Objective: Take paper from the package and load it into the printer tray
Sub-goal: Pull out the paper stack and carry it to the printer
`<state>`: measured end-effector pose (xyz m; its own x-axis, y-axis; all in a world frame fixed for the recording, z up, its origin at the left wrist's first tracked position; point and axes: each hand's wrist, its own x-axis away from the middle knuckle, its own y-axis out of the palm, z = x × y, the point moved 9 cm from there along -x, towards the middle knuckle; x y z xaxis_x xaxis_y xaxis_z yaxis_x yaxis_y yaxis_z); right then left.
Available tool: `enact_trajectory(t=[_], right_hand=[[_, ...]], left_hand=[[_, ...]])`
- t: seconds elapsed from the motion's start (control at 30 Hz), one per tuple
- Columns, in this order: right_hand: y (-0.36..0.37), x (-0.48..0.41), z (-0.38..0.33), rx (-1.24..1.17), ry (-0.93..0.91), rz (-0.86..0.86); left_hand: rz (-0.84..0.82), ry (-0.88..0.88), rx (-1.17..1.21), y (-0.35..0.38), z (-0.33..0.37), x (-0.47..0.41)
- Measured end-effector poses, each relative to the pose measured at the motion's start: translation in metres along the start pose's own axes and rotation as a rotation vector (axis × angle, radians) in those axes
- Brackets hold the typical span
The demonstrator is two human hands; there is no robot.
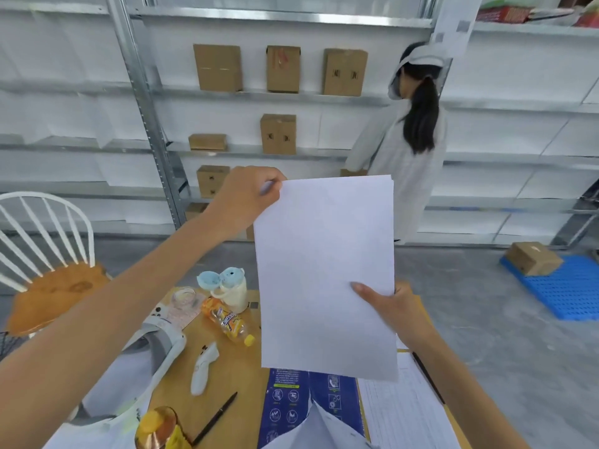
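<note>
A thin stack of white paper (324, 270) hangs upright in the air above the table, held by both hands. My left hand (246, 199) pinches its top left corner. My right hand (389, 306) grips its right edge low down, thumb on the front of the sheets. Under the stack lies the blue paper package (291, 406), torn open at the top, flat on the wooden table (236, 371). No printer or printer tray is in sight.
On the table lie an orange drink bottle (227, 322), a white mug (231, 294), a white handheld device (202, 367), a black pen (215, 418) and a lined sheet (398, 413). A white chair (48, 254) stands left. A person (408, 147) stands at shelves with cardboard boxes (278, 134).
</note>
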<state>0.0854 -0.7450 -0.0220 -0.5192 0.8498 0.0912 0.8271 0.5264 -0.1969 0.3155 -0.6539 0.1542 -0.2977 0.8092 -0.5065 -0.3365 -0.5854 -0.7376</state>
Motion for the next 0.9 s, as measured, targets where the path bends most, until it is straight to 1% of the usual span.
enact_trajectory(t=[0.1,0.2,0.33,0.4,0.47,0.57,0.6,0.63,0.7,0.77,0.8,0.9], right_hand=[[0.001,-0.005,-0.007,-0.034,-0.020,0.020],[0.006,-0.012,-0.007,-0.075,-0.018,0.007],[0.014,-0.016,-0.009,-0.101,-0.004,-0.019],[0.016,-0.021,-0.010,-0.106,-0.016,-0.025],[0.017,-0.027,-0.008,-0.106,-0.024,-0.024],[0.020,-0.035,-0.008,-0.141,-0.015,-0.043],[0.022,-0.037,-0.010,-0.157,-0.018,-0.049],[0.023,-0.038,-0.012,-0.175,-0.016,-0.048],[0.026,-0.041,-0.017,-0.210,-0.023,-0.033],[0.027,-0.046,-0.020,-0.231,-0.036,-0.003],[0.029,-0.047,-0.022,-0.226,-0.038,-0.001],[0.043,-0.049,-0.027,-0.198,-0.022,-0.042]], left_hand=[[-0.007,-0.021,0.023,-0.002,-0.006,-0.007],[-0.001,-0.048,0.097,-0.007,-0.013,-0.015],[-0.016,-0.060,0.129,-0.010,-0.023,-0.023],[0.001,-0.069,0.195,-0.013,-0.030,-0.025],[0.035,-0.150,0.318,-0.012,-0.047,-0.023],[0.066,-0.472,0.697,0.006,-0.085,0.005],[0.039,-0.547,0.806,0.018,-0.094,0.017],[-0.024,-0.589,0.867,0.031,-0.094,0.032],[-0.201,-0.640,0.934,0.061,-0.085,0.065],[-0.286,-0.697,0.971,0.082,-0.080,0.093],[-0.268,-0.723,0.999,0.088,-0.081,0.101],[-0.117,-0.787,1.010,0.085,-0.095,0.110]])
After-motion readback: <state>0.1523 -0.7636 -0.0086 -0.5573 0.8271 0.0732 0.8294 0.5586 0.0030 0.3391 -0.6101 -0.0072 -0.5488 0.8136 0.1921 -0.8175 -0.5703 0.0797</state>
